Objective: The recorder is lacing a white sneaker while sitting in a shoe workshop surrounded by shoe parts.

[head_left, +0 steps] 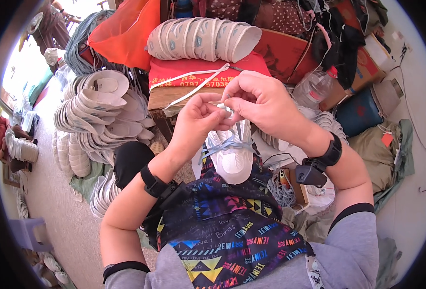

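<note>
A white sneaker [231,166] rests toe toward me on my patterned apron [222,226], with blue-grey shoelace [228,144] crossing loosely over its front. Above the shoe's collar my two hands meet, fingertips nearly touching. My right hand [261,98] is closed in a pinch, a bit of grey lace showing at its fingertips and more hanging beneath. Thumb and forefinger of my left hand [201,116] are pinched at a small white piece by the shoe's upper end; what exactly they grip is mostly hidden.
Ahead, a wooden stand [162,101] with a red cover bears nested shoe uppers [203,41] and a white strap [198,86]. More uppers [95,106] are stacked at left. To the right are a plastic bottle [315,87] and a box of laces [295,185].
</note>
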Available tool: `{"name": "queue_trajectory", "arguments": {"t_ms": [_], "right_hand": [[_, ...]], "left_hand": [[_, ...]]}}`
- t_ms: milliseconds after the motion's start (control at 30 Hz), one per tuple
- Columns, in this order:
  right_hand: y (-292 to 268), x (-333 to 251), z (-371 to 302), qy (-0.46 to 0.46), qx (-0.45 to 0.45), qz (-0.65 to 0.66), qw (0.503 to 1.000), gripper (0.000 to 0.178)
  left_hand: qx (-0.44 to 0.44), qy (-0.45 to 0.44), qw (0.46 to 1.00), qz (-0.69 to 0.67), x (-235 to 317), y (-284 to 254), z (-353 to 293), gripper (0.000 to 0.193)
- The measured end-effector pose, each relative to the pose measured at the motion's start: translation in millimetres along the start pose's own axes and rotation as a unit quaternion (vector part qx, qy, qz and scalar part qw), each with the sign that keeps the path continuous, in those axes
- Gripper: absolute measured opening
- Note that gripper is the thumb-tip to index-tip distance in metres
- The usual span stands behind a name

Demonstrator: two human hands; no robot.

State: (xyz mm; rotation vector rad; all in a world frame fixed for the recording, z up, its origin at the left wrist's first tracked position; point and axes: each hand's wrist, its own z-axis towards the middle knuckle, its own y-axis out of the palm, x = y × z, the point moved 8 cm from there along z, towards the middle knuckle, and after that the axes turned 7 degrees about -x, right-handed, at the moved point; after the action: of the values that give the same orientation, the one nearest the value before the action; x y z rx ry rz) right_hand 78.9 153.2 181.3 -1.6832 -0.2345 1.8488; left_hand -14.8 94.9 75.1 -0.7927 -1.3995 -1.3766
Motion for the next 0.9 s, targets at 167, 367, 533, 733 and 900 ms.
{"name": "queue_trajectory", "arguments": {"t_ms": [167,367,533,733,900], "right_hand": [[-9.0,45.0,-2.2,0.112,0.036,0.087,0.989,0.014],[28.2,52.7,-6.0,0.123,-0.032,0.135,0.983,0.012],[25.8,33.6,-7.5,0.041,-0.012,-0.054,0.998,0.01],[23.1,-91.6,-18.3,-0.282,0.099,-0.346,0.889,0.021],[-47.4,-174.9,-42.0,-0.299,0.302,-0.313,0.849,0.014]], "left_hand": [[0.042,0.062,0.997,-0.029,8.3,-0.9,-2.7,0.037],[0.016,0.072,0.997,-0.002,-7.0,1.6,-10.1,0.038],[-0.011,0.079,0.995,-0.065,-11.0,2.6,-16.5,0.038],[-0.108,0.045,0.993,-0.035,-27.1,9.9,-21.5,0.035],[-0.184,-0.046,0.98,-0.059,-48.2,22.0,-31.6,0.046]]}}
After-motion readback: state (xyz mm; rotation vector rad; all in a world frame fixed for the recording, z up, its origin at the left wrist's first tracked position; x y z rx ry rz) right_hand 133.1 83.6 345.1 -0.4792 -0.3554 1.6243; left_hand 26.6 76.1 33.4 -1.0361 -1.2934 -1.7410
